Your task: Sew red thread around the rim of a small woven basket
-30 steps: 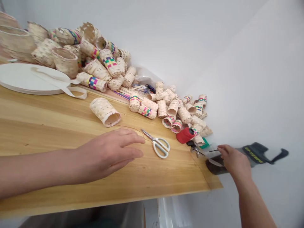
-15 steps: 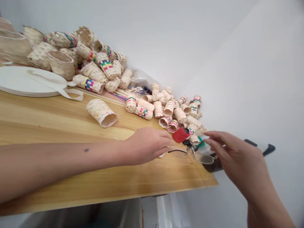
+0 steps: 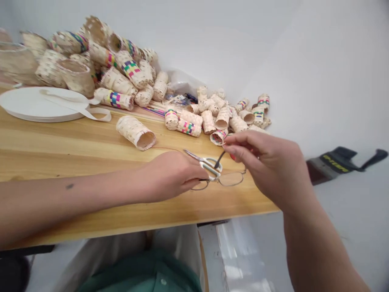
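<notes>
A pair of thin-framed eyeglasses [image 3: 231, 179] is held low above the table's front, lenses toward me. My left hand [image 3: 179, 174] is closed at the left end of the frame, its fingertips partly hidden. My right hand [image 3: 270, 162] pinches the other temple, whose dark tip sticks out below the fingers. Scissors [image 3: 197, 156] with white and green handles lie just behind the eyeglasses. Beyond my left forearm, a plain woven basket [image 3: 133, 130] rests on its side, and a thin reddish thread runs near it. A red object [image 3: 232, 157] is mostly covered by my right fingers.
Small woven baskets [image 3: 190, 122] are heaped along the wall, with larger ones [image 3: 77, 75] at the back left. A white roll of flat tape [image 3: 39, 111] lies at the left, its loose end curling. The wooden table's [image 3: 127, 221] front edge is close to my lap. A black strap [image 3: 340, 162] hangs at the right.
The eyeglasses and both hands are nearer the middle of the table, and the scissors have come into sight. My right hand now grips the temple. The view has tilted down, showing my lap.
</notes>
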Demonstrator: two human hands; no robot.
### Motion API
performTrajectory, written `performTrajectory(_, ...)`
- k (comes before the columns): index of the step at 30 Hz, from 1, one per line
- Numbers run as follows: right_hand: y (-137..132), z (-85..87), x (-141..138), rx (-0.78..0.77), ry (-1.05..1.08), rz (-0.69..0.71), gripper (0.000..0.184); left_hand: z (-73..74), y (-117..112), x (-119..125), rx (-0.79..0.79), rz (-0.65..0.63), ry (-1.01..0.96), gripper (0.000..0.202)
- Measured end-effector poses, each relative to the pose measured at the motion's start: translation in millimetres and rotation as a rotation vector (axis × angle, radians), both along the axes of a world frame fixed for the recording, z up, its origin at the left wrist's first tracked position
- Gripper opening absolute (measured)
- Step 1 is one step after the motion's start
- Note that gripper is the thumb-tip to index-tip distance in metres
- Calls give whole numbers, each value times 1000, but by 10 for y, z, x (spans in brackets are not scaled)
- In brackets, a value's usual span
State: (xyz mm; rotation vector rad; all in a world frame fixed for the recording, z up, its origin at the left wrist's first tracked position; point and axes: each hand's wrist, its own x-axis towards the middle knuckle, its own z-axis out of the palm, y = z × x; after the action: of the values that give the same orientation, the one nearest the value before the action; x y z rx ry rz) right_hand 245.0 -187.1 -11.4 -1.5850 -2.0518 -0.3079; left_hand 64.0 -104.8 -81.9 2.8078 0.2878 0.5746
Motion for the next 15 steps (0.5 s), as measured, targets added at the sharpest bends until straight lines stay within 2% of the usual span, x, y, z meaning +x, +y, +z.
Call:
performTrajectory(5, 106, 0, -50, 9, 25, 15, 6, -58, 46, -30, 97, 84, 73, 23)
performTrajectory(9, 159, 3, -69, -14, 58, 12, 8, -45, 71, -58, 159, 220, 72, 24)
performTrajectory(12, 96, 38, -122, -33, 36, -4, 13, 10, 93, -137, 161, 312, 38, 22)
performTrajectory(15, -58, 60, -176, -9, 12, 11, 21, 75, 86, -320, 132, 319, -22, 14)
